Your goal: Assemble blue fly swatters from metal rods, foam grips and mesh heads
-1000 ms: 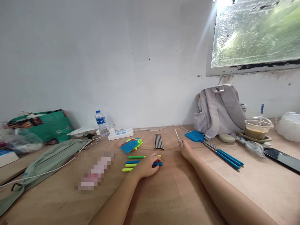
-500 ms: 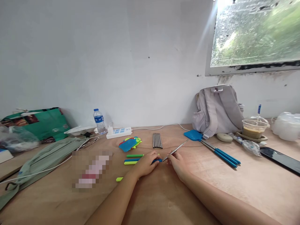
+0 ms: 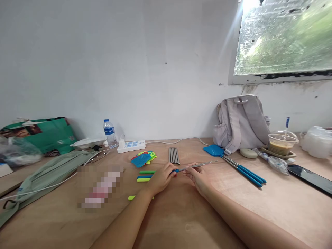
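Note:
My left hand [image 3: 162, 178] is closed around a blue handle [image 3: 176, 170], mostly hidden by the fingers. My right hand [image 3: 197, 177] pinches a thin metal rod [image 3: 206, 163], its left end meeting the handle's end. How deep the rod sits inside cannot be seen. Left of my left hand lie a green handle [image 3: 146, 172], a blue one [image 3: 144, 177] and yellow-green ones [image 3: 143, 180]. Behind my hands is a row of several grey metal tubes [image 3: 174, 155]. A pile of coloured fly swatter heads [image 3: 141, 159] lies further left.
Blue fly swatters [image 3: 214, 150] with metal shafts lie to the right, before a grey backpack [image 3: 241, 121]. Further right are a drink cup [image 3: 281, 144] and a black phone [image 3: 311, 177]. A water bottle [image 3: 109, 133], power strip [image 3: 131, 146] and grey-green bag [image 3: 54, 176] are leftward.
The rod has swung from a steep slant to nearly level, and its left end has come against the blue handle. Both hands have lifted the pieces slightly.

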Tool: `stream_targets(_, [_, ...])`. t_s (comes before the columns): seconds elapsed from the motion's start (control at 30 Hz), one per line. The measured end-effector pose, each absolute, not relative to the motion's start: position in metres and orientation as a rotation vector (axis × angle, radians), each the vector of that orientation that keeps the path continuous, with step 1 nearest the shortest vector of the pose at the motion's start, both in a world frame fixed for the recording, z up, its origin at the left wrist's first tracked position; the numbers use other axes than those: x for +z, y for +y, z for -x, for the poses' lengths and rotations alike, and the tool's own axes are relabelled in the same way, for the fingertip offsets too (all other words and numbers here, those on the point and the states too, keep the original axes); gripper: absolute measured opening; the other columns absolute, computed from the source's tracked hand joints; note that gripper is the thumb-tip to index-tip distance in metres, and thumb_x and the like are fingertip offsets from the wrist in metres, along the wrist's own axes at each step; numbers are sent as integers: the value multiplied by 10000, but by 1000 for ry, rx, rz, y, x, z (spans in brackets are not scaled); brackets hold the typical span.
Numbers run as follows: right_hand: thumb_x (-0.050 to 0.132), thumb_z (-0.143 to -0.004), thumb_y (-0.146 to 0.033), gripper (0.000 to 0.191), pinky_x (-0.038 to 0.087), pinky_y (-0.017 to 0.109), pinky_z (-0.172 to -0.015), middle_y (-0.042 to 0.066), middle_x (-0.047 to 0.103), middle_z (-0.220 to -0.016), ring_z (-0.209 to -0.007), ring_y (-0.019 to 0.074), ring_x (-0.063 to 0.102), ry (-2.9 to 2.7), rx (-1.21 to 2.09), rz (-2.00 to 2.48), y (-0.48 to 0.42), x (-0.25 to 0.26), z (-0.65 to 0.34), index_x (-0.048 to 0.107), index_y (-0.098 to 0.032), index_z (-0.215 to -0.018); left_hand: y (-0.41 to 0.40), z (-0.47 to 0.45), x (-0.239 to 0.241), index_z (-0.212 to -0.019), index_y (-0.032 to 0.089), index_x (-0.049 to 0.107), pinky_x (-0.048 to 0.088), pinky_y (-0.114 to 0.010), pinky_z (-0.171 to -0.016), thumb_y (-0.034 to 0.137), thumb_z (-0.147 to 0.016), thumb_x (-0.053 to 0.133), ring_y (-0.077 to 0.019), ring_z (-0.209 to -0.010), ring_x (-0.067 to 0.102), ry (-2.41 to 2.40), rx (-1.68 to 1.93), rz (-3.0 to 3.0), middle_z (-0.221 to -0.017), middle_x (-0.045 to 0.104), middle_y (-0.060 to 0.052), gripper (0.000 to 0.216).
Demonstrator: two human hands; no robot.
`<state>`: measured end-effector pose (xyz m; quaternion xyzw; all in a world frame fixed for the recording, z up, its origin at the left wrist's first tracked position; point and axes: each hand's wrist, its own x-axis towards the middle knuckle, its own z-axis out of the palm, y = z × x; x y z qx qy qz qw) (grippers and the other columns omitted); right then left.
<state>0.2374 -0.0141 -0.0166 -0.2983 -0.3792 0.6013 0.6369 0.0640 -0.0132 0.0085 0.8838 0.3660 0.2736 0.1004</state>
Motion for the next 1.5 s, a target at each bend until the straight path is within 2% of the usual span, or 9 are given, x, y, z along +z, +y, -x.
stream_targets(0.23, [761, -560, -315, 306, 448, 209, -529, -43, 553, -541, -530, 88, 550, -951, 1396, 665, -11, -15, -243, 498, -168, -610, -14, -63, 9, -1013, 207, 509, 420, -264, -807, 287, -889, 345, -144, -916, 517, 1049, 863, -2691, -1006, 522, -44, 220])
stream_targets(0.53, [744, -576, -351, 376, 413, 217, -491, -32, 564, -510, -500, 99, 533, -1111, 1397, 657, -12, -16, -243, 409, -181, -562, -15, -63, 10, -974, 189, 513, 437, -272, -797, 260, -876, 377, -143, -902, 528, 1073, 913, -2692, -981, 527, -51, 181])
stream_targets(0.73, [641, -640, -473, 405, 317, 196, -352, -51, 480, -414, -334, 72, 419, -1088, 1419, 685, -8, -19, -243, 383, -186, -515, -23, -70, 13, -1016, 181, 515, 444, -258, -803, 263, -876, 377, -139, -912, 538, 961, 846, -2779, -1001, 540, -63, 212])
stream_targets(0.87, [505, -683, -588, 416, 282, 199, -317, -45, 476, -445, -327, 82, 409, -1106, 1484, 671, -16, -21, -235, 434, -191, -583, -36, -86, 15, -1031, 183, 508, 436, -261, -838, 248, -881, 363, -141, -946, 532, 920, 819, -2797, -1029, 539, -68, 219])
stream_targets(1.07, [462, -684, -658, 466, 357, 215, -350, -48, 499, -522, -402, 105, 455, -1061, 1546, 806, -36, -19, -216, 491, -212, -817, -48, -97, 23, -946, 199, 515, 421, -272, -865, 221, -869, 374, -148, -985, 512, 935, 839, -2743, -1046, 548, -57, 162])
stream_targets(1.17, [469, -691, -652, 465, 355, 204, -352, -41, 513, -546, -413, 100, 464, -1115, 1507, 765, -33, -21, -215, 493, -202, -808, -51, -87, 39, -975, 206, 514, 402, -292, -882, 220, -827, 439, -162, -996, 503, 891, 705, -2756, -1049, 555, -59, 166])
stream_targets(1.27, [473, -702, -627, 433, 344, 203, -345, -35, 539, -612, -405, 94, 475, -1098, 1459, 743, -23, -24, -220, 471, -199, -767, -51, -64, 58, -942, 221, 529, 393, -326, -870, 269, -664, 618, -204, -1004, 485, 1063, 472, -2725, -1050, 544, -43, 296])
stream_targets(1.4, [467, -707, -623, 425, 266, 198, -323, -60, 461, -500, -342, 76, 378, -1048, 1211, 854, -9, -22, -234, 396, -207, -660, -45, -26, 69, -809, 211, 555, 430, -289, -650, 251, -479, 664, -217, -846, 530, 1554, -44, -2377, -931, 550, -22, 350])
stream_targets(1.5, [416, -769, -596, 396, 286, 212, -368, -76, 369, -413, -364, 91, 348, -1142, 934, 888, -4, -16, -246, 373, -220, -654, -38, -8, 66, -755, 195, 563, 383, -251, -509, 232, -422, 657, -200, -709, 547, 1680, -256, -2091, -793, 579, -6, 348])
